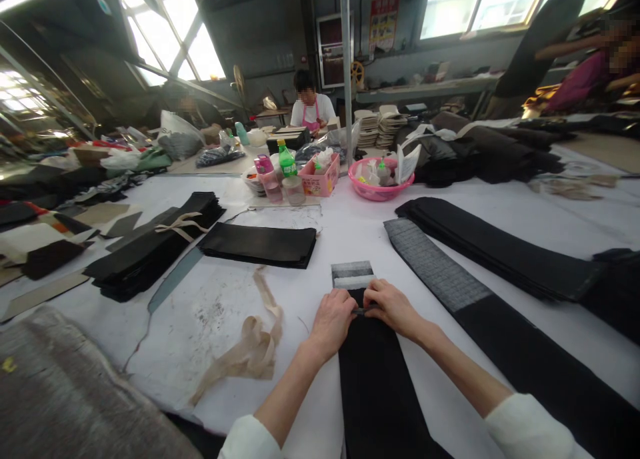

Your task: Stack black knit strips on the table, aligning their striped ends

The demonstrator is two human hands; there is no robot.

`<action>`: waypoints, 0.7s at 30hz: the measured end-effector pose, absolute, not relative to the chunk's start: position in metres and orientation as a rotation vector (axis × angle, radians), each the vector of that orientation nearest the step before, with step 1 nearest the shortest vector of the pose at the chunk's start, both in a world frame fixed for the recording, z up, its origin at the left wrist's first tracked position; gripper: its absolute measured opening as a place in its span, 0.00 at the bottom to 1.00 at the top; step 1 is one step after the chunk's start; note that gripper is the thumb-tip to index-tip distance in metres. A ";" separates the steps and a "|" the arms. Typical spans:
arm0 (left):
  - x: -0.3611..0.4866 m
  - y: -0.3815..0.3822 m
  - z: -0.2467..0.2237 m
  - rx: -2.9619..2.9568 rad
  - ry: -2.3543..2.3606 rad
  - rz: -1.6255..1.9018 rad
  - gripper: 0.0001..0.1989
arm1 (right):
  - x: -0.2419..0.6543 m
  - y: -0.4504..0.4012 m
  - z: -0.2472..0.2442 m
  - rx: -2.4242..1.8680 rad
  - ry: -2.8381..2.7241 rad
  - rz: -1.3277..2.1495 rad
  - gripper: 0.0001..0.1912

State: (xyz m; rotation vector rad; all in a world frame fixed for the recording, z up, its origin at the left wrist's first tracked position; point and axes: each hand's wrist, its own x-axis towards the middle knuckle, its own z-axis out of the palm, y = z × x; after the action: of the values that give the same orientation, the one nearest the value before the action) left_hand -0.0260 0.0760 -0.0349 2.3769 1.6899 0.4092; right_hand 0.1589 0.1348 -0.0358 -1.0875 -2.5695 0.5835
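A long black fabric strip (376, 386) runs from the table's near edge up to both of my hands. My left hand (336, 320) pinches the fabric at its left side, and my right hand (389, 306) pinches it opposite, fingertips almost meeting over a small fold. Beyond my fingers lies a grey striped end piece (352, 270). To the right rests another long strip, black with a grey quilted-looking section (435, 262). A stack of black curved pieces (500, 246) lies farther right. What sits under my fingertips is partly hidden.
A beige ribbon (255, 342) lies loosely at left. Behind it are a black rectangular stack (260, 243) and a tied black bundle (155, 246). A pink basket (381, 190), a green bottle (287, 159) and a metal pole (346, 72) stand farther back. A person (313, 109) sits across the table.
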 end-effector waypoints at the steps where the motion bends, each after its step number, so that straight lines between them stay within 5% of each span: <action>1: -0.026 0.076 -0.035 2.383 1.686 0.412 0.05 | 0.160 0.134 -0.037 -1.060 -2.544 0.589 0.08; 11: -0.026 0.070 -0.045 2.470 1.635 0.504 0.03 | 0.166 0.128 -0.056 -0.850 -2.497 0.536 0.01; 21: -0.024 0.068 -0.057 2.623 1.644 0.490 0.08 | 0.169 0.126 -0.064 -0.754 -2.478 0.455 0.07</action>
State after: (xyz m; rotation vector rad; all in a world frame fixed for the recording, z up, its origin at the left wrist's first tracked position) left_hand -0.0235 0.0684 -0.0569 2.6228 1.6445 0.4903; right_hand 0.1690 0.1263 -0.0636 -0.7537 -2.4785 0.4551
